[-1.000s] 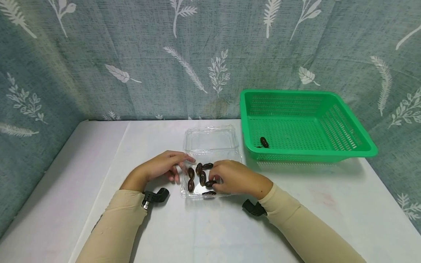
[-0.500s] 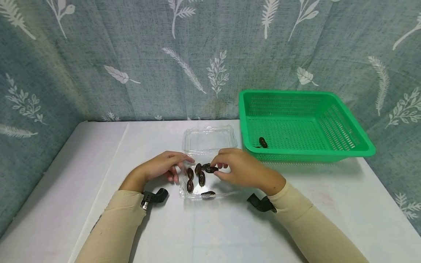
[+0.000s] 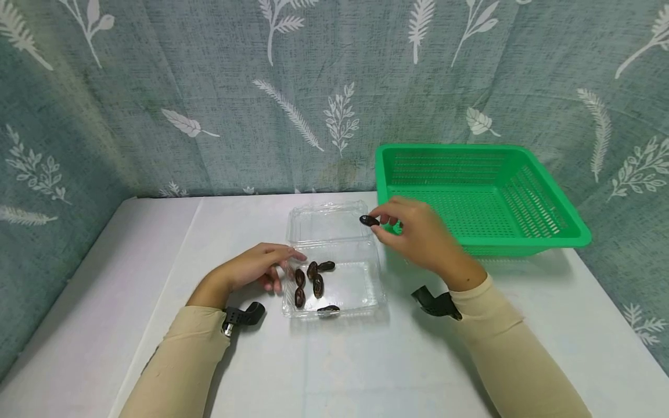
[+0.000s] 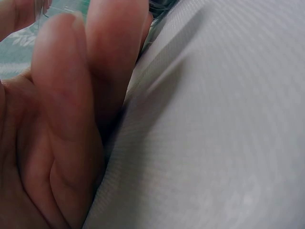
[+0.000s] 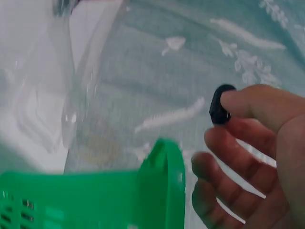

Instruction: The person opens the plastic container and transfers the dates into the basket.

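A clear plastic clamshell box [image 3: 355, 284] lies with its lid folded back on the white table, several dark brown dates [image 3: 318, 285] in its left part and by its front wall. My left hand [image 3: 251, 270] holds the box's left rim, one finger over the edge and others outside it. The left wrist view shows bent fingers [image 4: 66, 81] beside the cloth and a bit of clear plastic. My right hand [image 3: 418, 232] pinches a date [image 3: 369, 220] between thumb and forefinger, in the air between lid and basket. In the right wrist view, the date [image 5: 220, 105] sticks out past the thumb.
A green slotted plastic basket [image 3: 549, 241] stands at the back right, partly covered by my right hand in the head view. Its near left corner is close to that hand. A patterned grey-green curtain [image 3: 235, 151] rises behind the table [image 3: 209, 209].
My right hand has picked a date out of the box and carried it up and right toward the basket. The left hand stays at the box's rim.
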{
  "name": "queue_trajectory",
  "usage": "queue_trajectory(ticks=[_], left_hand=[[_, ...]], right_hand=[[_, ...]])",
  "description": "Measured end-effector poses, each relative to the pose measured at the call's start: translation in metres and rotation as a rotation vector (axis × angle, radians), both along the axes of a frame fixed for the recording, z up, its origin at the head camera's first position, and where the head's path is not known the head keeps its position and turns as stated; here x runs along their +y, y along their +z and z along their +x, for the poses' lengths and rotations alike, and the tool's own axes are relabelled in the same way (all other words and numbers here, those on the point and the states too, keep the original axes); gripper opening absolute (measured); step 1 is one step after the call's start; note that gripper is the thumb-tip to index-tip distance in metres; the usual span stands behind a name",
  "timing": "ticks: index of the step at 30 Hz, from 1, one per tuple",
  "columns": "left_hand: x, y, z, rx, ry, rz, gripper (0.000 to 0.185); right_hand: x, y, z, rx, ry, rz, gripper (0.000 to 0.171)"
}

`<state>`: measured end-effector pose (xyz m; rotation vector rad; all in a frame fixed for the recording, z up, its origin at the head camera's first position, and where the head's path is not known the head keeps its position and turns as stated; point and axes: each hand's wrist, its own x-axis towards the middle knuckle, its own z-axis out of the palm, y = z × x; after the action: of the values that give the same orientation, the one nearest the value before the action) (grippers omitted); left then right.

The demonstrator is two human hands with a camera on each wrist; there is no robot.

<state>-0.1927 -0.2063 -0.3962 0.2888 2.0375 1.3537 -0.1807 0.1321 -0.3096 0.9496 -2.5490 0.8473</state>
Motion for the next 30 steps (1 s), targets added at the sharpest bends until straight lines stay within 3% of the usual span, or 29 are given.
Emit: queue_trajectory(ticks=[7,13,20,30], left_hand=[[-0.001,0.000,0.002,-0.001,-0.004,0.014,0.049],[-0.001,-0.001,0.002,0.004,-0.004,0.014,0.048],[-0.001,-0.001,0.002,-0.004,0.009,0.007,0.049],[0.000,0.000,0.001,-0.003,0.001,0.013,0.049]], right_hand=[[0.019,0.000,-0.013,-0.096,-0.223,0.011,0.016],[0.030,-0.003,-0.020,-0.190,-0.320,0.043,0.017],[0.036,-0.008,-0.025,-0.301,-0.336,0.142,0.020],[0.043,-0.006,-0.028,-0.489,-0.244,0.254,0.026]])
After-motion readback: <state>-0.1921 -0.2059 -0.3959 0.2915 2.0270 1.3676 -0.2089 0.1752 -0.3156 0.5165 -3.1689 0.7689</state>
